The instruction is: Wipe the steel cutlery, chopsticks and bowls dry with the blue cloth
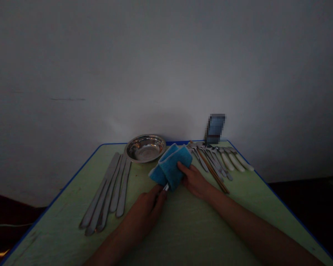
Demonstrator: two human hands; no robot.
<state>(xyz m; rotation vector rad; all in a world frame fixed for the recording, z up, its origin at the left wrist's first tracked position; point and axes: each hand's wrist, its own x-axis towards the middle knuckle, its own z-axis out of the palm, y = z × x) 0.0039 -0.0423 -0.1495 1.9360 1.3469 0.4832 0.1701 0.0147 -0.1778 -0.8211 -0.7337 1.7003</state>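
My left hand (151,207) is closed around a metal utensil (166,187), and only a short shiny piece of its handle shows. A folded blue cloth (175,164) wraps over the rest of it, so I cannot tell what kind of utensil it is. Gripping the cloth from the right, my right hand (193,180) has its thumb pressed on top. Both hands are held over the middle of the table, close together. Left of them lie several long metal knives (124,188), roughly side by side with their handles toward me.
A shallow steel bowl (144,161) stands at the back of the pale green table (199,229). To the right lie wooden chopsticks (217,178), metal spoons and forks (214,162), and white-handled cutlery (235,162). A blurred-out upright device (215,129) stands near the wall.
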